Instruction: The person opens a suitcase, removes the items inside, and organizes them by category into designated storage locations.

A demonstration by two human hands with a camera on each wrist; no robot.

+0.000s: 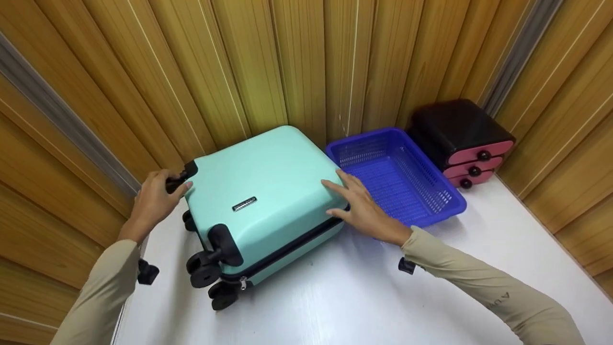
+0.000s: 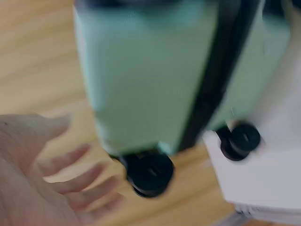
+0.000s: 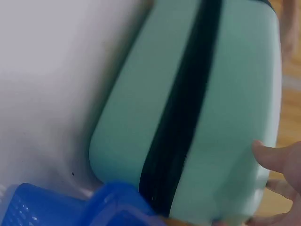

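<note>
A mint-green suitcase [image 1: 282,172] lies flat on the white table [image 1: 335,292], its black wheels [image 1: 205,269] pointing left and toward the front. My left hand [image 1: 152,199] is at the suitcase's far left corner, beside the wheel there. In the left wrist view, its fingers [image 2: 77,193] are spread, apart from the shell. On the opposite side, my right hand [image 1: 361,206] has its fingers spread over the right front corner. Its thumb [image 3: 270,155] lies right at the shell in the right wrist view. A zipper pull [image 1: 243,283] hangs near the front wheels.
A blue plastic basket [image 1: 452,208] stands close against the suitcase's right side. Behind it to the right is a small black drawer box [image 1: 459,124] with pink fronts and round knobs. Wood-panelled walls [image 1: 306,62] enclose the table at the back and sides.
</note>
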